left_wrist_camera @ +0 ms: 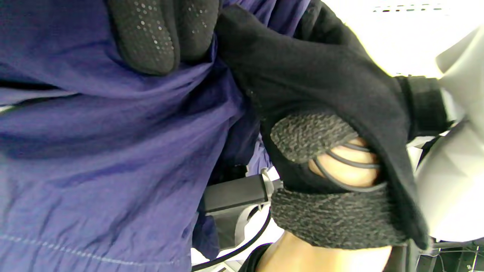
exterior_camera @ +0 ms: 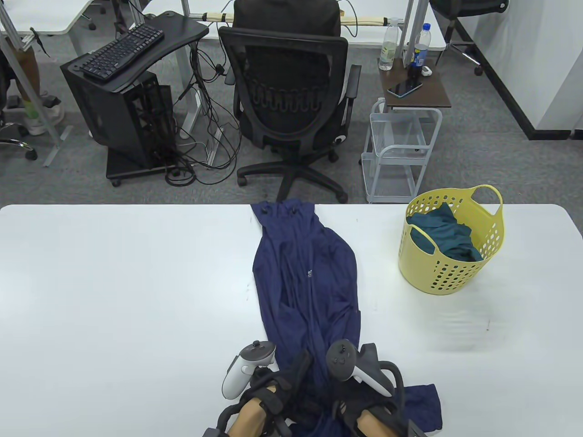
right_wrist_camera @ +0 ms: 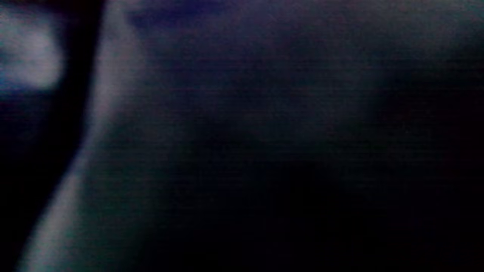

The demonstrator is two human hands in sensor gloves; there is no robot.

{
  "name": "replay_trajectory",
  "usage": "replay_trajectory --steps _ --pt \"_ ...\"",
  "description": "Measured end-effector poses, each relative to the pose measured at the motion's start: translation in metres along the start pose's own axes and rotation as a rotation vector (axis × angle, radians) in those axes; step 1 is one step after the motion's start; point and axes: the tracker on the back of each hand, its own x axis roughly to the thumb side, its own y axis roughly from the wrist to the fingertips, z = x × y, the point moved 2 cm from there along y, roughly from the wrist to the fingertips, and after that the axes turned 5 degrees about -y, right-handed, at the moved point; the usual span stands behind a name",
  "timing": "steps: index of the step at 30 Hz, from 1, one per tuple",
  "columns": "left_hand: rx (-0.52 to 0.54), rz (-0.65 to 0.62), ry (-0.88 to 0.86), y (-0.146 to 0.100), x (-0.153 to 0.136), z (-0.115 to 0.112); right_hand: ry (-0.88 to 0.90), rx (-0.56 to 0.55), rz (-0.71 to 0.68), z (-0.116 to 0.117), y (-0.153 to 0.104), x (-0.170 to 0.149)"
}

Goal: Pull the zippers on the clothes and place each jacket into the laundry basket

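Left hand (exterior_camera: 268, 387) at the near hem of the navy jacket (exterior_camera: 305, 273), fingers (left_wrist_camera: 159, 34) curled into the cloth; long axis running straight away across the table (exterior_camera: 114, 296); right hand (exterior_camera: 360, 387) beside it on the hem, grip impossible to tell; yellow laundry basket (exterior_camera: 448, 273) far right, well apart

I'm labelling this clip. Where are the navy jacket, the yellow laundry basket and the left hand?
navy jacket (exterior_camera: 305, 273), table view, on its chest panel.
yellow laundry basket (exterior_camera: 448, 273), table view, on its perforated front wall.
left hand (exterior_camera: 278, 380), table view, on the gloved fingers.
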Motion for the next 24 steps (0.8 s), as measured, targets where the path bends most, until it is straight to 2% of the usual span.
replay_trajectory --steps 6,8,10,15,17,20,22,24 --pt "0.012 0.004 0.025 0.003 0.0 -0.001 -0.141 -0.117 0.033 -0.001 0.0 0.011" --pt "0.025 -0.004 0.038 0.002 0.003 -0.001 -0.123 -0.158 0.026 -0.002 0.002 0.006" --pt "0.077 -0.028 0.095 -0.002 0.01 0.001 0.001 -0.179 -0.001 -0.006 0.006 -0.007" --pt "0.299 -0.242 0.407 -0.04 0.053 0.004 0.64 -0.223 -0.135 -0.029 0.01 -0.06" --pt "0.438 -0.364 0.525 -0.065 0.071 0.005 0.902 -0.225 -0.244 -0.037 0.009 -0.076" --pt "0.617 -0.476 0.644 -0.094 0.085 0.003 1.098 -0.22 -0.364 -0.046 0.007 -0.082" --pt "0.764 -0.49 0.808 -0.11 0.095 -0.006 1.154 -0.209 -0.451 -0.05 0.003 -0.078" --pt "0.883 -0.573 1.009 -0.121 0.107 -0.02 1.166 -0.218 -0.562 -0.056 -0.003 -0.068"
